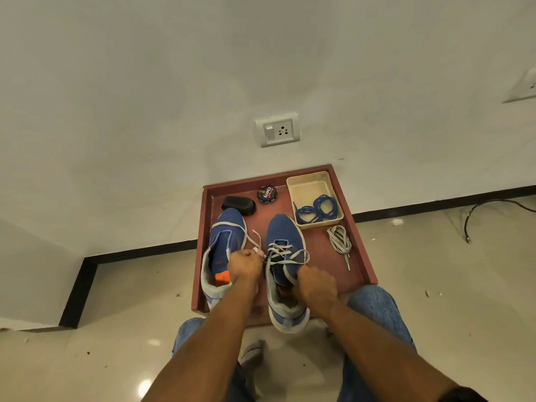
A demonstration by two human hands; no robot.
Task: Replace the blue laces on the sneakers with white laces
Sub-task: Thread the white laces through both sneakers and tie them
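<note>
Two blue sneakers stand on a reddish-brown tray (pixel 364 248). The right sneaker (pixel 282 230) has a white lace (pixel 280 250) crossed through its eyelets. My left hand (pixel 245 265) pinches one end of that lace beside the shoe. My right hand (pixel 316 285) grips the other end at the shoe's collar. The left sneaker (pixel 226 242) has no lace in its eyelets; a lace strand lies across its upper. A coiled spare white lace (pixel 340 239) lies on the tray at the right. Blue laces (pixel 317 209) sit in a beige box (pixel 307 181).
A round shoe-polish tin (pixel 267 194) and a black brush (pixel 239 205) sit at the tray's back. The tray rests on a glossy floor against a white wall with a socket (pixel 277 129). A black cable (pixel 490 208) lies at the right. My knees in jeans flank the tray.
</note>
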